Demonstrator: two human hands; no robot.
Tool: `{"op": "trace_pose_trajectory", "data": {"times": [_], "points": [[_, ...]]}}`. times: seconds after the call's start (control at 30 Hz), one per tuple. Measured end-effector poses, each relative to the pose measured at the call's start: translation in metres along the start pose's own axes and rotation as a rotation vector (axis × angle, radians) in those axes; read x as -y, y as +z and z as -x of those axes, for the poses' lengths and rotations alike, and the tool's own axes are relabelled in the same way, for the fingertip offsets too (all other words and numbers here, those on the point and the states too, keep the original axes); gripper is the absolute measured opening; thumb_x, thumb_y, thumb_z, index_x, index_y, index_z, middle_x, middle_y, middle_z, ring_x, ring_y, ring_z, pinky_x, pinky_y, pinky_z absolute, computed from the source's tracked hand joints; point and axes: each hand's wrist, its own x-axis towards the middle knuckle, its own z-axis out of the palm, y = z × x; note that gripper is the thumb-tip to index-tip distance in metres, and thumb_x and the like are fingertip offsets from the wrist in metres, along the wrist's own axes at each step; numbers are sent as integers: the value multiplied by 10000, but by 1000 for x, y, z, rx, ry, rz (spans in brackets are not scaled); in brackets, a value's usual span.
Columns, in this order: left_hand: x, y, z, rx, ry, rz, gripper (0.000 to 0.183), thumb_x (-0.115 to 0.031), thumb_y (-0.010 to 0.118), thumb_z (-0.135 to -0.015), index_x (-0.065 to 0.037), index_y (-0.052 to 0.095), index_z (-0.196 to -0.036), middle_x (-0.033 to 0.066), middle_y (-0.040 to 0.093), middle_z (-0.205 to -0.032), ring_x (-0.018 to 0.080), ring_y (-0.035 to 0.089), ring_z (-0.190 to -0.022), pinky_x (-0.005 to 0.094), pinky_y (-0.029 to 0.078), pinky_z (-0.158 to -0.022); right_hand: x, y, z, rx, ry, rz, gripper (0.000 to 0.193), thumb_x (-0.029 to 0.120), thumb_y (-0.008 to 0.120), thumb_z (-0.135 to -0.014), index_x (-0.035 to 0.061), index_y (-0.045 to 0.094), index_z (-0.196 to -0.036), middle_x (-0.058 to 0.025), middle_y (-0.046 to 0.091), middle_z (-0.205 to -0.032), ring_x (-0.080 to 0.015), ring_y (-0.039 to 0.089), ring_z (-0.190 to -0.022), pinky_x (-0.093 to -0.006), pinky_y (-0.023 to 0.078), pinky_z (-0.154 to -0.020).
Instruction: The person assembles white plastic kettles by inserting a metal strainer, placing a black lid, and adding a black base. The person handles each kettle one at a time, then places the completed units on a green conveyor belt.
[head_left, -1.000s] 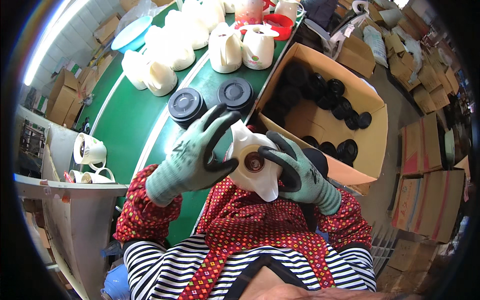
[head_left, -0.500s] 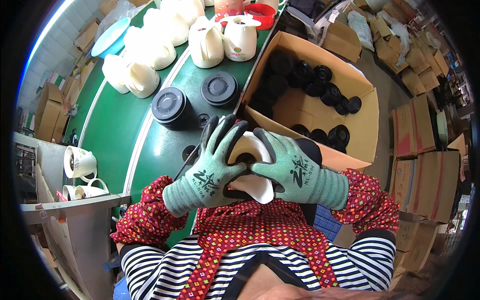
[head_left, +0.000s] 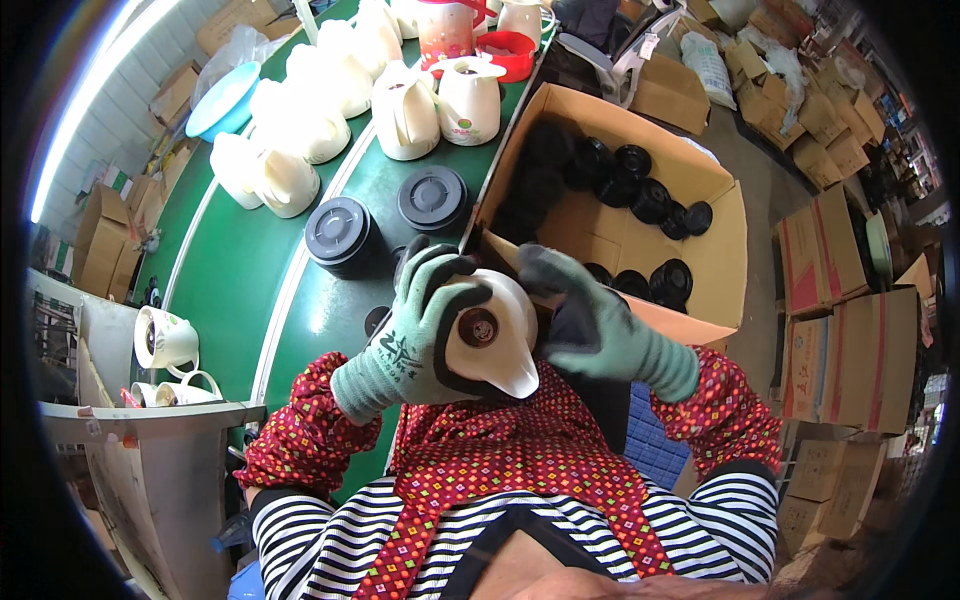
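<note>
My left hand (head_left: 415, 335), in a green and black glove, is wrapped round a white jug (head_left: 512, 365) whose spout points toward me. A round brown piece (head_left: 478, 327) with a pale centre shows inside the jug's mouth. Just to the right of the jug is my right hand (head_left: 605, 325), gloved the same way, apart from it with fingers stretched and nothing visible in them. Beyond my left hand, two stacks of black lids, a left one (head_left: 338, 232) and a right one (head_left: 433, 198), stand on the green table (head_left: 285, 285).
An open cardboard box (head_left: 725, 245) at the right holds several black lids (head_left: 650, 200). Several white jugs (head_left: 405, 110) and a red ring (head_left: 507, 55) occupy the table's far end. White cups (head_left: 165, 338) sit at the left. Cartons (head_left: 865, 345) are stacked at far right.
My right hand has let go of the jug and moved off to the right. The left hand keeps its hold, and the brown piece inside the mouth is now uncovered.
</note>
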Motion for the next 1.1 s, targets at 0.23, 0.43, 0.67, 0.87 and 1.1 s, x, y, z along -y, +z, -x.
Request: {"op": "trace_pose_trajectory", "data": {"times": [0.23,0.43,0.67,0.87,1.1], "points": [[-25,12,7,-255,17,-4,1046,-419,992,-535,-56,575,-1423,210,545,-1368,470,509,-1304,694,314,-1160,-107,22,22,-271,580,-949,618,483,556,-1085,40,510,-1514,-116,612,-1464,-244,576,-1337,-397,438,-1159],[-35,57,63,-89,38,-53,906,-444,967,-622,-31,610,-1345,204,567,-1335,422,533,-1325,688,361,-1135,-125,-20,13,-594,550,-434,584,554,642,-1020,-17,732,-1101,-116,767,-1071,-253,737,-917,-394,587,-856],[74,63,187,259,-950,-470,1167,-370,904,-743,-53,229,-1641,340,332,-1578,514,415,-1400,553,374,-1181,-90,-4,-32,-132,382,1254,409,440,707,-933,38,775,-912,-167,695,-926,-362,698,-852,-538,527,-705],[115,58,230,313,-1039,-285,951,-275,770,-904,-167,221,-1672,202,698,-1237,398,724,-1003,488,576,-859,-94,55,-95,680,679,1265,544,458,424,-1053,70,798,-1121,-158,769,-1200,-336,739,-1104,-535,565,-935],[92,43,174,-199,-1138,365,416,-38,739,-955,-25,682,-1367,9,718,-863,45,554,-699,231,471,-631,-49,-27,-85,536,415,484,340,326,715,-866,68,742,-1085,-158,768,-1023,-330,734,-954,-421,568,-871]]}}
